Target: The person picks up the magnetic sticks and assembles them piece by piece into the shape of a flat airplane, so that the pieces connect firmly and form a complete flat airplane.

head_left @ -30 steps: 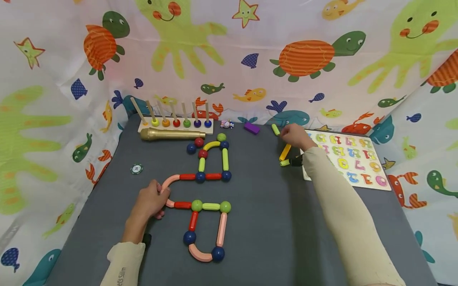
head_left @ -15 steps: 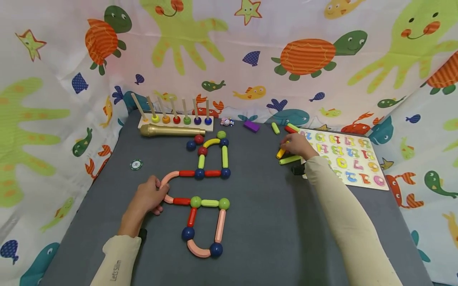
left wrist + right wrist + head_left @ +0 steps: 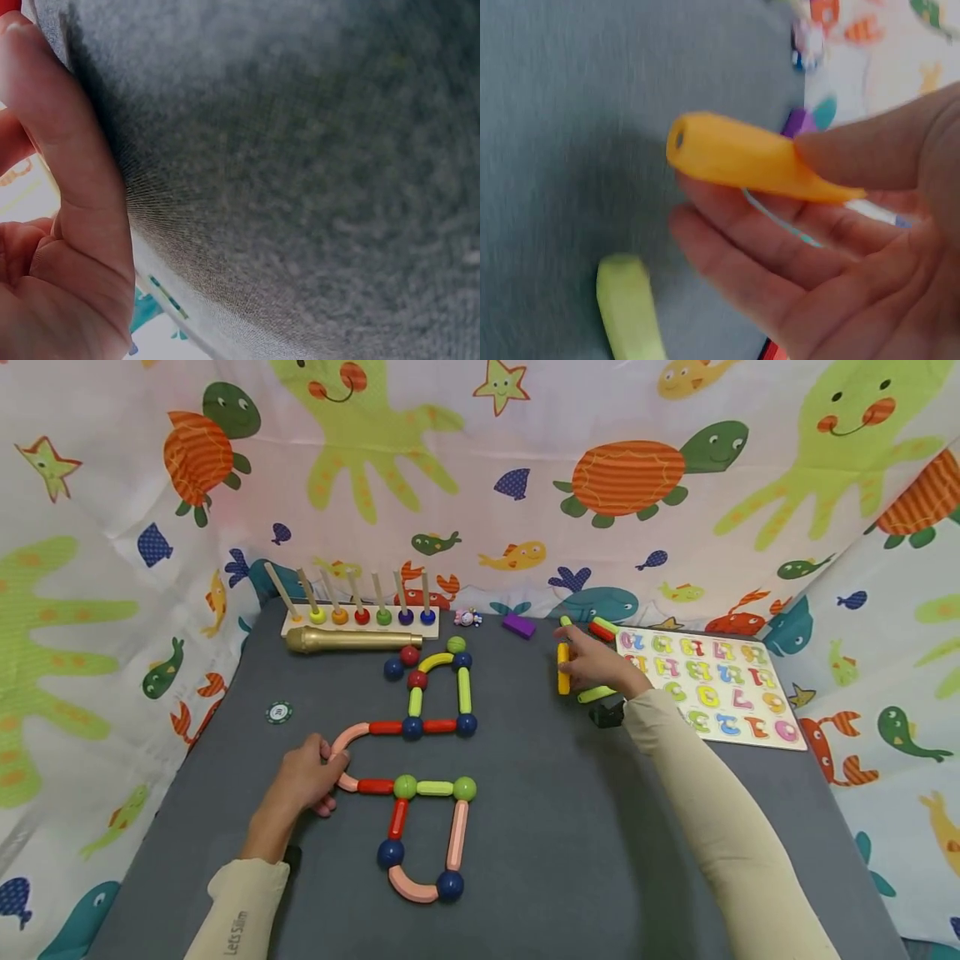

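Observation:
My left hand [image 3: 303, 777] pinches the pink curved magnetic sticks [image 3: 349, 737] at the left bend of a flat figure, with thumb and finger covering part of the bend. Red sticks [image 3: 385, 727] run from this bend to two loops of sticks and balls. The upper loop has a yellow curved stick [image 3: 435, 662], the lower one a second pink curve [image 3: 411, 886]. At the right my right hand [image 3: 596, 660] holds a yellow magnetic stick [image 3: 563, 670] between thumb and fingers. Its hollow-looking end faces the camera in the right wrist view, above a light green stick [image 3: 630, 307].
Light green sticks [image 3: 596, 694] and a red stick [image 3: 602, 631] lie beside the number puzzle board [image 3: 723, 693]. A purple block [image 3: 519, 626], small figurine [image 3: 468, 617], gold microphone-shaped toy [image 3: 352, 640] and peg stand [image 3: 431, 628] line the back. A chip [image 3: 280, 712] lies left.
My right hand has taken hold of the yellow stick beside the puzzle board and brought it left, turned nearly upright in the head view. My left hand has stayed at the pink bend.

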The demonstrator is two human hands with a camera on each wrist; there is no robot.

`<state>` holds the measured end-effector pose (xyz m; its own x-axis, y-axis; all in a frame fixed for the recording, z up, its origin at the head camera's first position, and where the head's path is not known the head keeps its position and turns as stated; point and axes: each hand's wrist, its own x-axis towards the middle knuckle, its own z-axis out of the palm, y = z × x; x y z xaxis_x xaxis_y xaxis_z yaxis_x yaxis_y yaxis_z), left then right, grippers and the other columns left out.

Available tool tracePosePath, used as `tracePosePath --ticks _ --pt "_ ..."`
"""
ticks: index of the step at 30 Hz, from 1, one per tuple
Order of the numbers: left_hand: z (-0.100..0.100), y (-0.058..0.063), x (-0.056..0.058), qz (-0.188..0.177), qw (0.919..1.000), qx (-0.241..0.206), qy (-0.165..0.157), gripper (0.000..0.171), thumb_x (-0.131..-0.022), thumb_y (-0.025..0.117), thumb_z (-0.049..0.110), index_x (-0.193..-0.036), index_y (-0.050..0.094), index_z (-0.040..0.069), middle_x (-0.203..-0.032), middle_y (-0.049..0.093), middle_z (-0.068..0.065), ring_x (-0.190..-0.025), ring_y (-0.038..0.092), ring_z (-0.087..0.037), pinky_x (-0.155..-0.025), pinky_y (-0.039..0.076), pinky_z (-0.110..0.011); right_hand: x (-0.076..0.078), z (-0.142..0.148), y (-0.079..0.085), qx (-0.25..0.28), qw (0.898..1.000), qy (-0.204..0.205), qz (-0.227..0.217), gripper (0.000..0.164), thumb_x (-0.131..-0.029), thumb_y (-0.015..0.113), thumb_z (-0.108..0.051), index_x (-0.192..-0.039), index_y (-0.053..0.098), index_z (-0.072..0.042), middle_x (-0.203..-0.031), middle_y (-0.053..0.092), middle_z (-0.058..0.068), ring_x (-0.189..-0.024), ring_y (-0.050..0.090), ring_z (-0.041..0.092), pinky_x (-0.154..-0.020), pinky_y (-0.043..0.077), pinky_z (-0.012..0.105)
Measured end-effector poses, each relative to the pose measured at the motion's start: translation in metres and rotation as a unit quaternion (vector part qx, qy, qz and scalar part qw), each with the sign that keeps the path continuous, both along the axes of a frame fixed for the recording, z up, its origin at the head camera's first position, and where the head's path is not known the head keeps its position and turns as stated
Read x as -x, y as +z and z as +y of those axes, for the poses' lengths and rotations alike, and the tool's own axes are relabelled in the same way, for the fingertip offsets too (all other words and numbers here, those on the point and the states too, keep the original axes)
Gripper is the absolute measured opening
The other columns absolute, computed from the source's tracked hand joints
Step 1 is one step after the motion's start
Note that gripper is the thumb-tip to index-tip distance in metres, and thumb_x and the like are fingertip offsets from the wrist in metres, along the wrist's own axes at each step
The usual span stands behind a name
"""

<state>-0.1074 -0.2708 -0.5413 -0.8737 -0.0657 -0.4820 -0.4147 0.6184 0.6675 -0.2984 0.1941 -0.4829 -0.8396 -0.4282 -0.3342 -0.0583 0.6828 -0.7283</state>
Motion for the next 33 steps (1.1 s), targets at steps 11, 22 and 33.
tracePosePath --ticks 11,22,33 --pt "0.003 -0.001 0.004 -0.006 1.0 0.006 0.005 0.034 -0.11 0.056 0.03 -0.118 0.043 0.0 -0.073 0.064 -0.019 -0.05 0.068 -0.022 -0.05 0.058 -0.036 -0.029 -0.051 -0.01 -0.015 0.99 0.132 0.04 0.032 -0.104 0.068 -0.009 -0.133 0.067 0.003 -0.116 0.07 0.015 -0.098 0.061 0.029 -0.093 0.053 0.043" --pt "0.002 0.0 0.003 -0.008 0.9998 0.008 0.014 0.033 -0.111 0.057 0.03 -0.116 0.043 0.001 -0.074 0.063 -0.019 -0.051 0.068 -0.022 -0.05 0.058 -0.035 -0.058 -0.081 -0.032 -0.038 0.971 0.212 0.103 0.023 -0.102 0.07 -0.006 -0.124 0.076 0.001 -0.117 0.072 0.012 -0.101 0.062 0.026 -0.097 0.052 0.046" --pt "0.003 -0.001 0.002 -0.021 0.9994 0.021 0.02 0.036 -0.111 0.057 0.032 -0.121 0.042 0.001 -0.078 0.063 -0.02 -0.052 0.068 -0.023 -0.051 0.058 -0.035 -0.065 -0.085 -0.037 -0.033 0.971 0.21 0.105 0.025 -0.103 0.07 -0.007 -0.126 0.075 0.0 -0.119 0.072 0.012 -0.101 0.062 0.026 -0.097 0.052 0.046"
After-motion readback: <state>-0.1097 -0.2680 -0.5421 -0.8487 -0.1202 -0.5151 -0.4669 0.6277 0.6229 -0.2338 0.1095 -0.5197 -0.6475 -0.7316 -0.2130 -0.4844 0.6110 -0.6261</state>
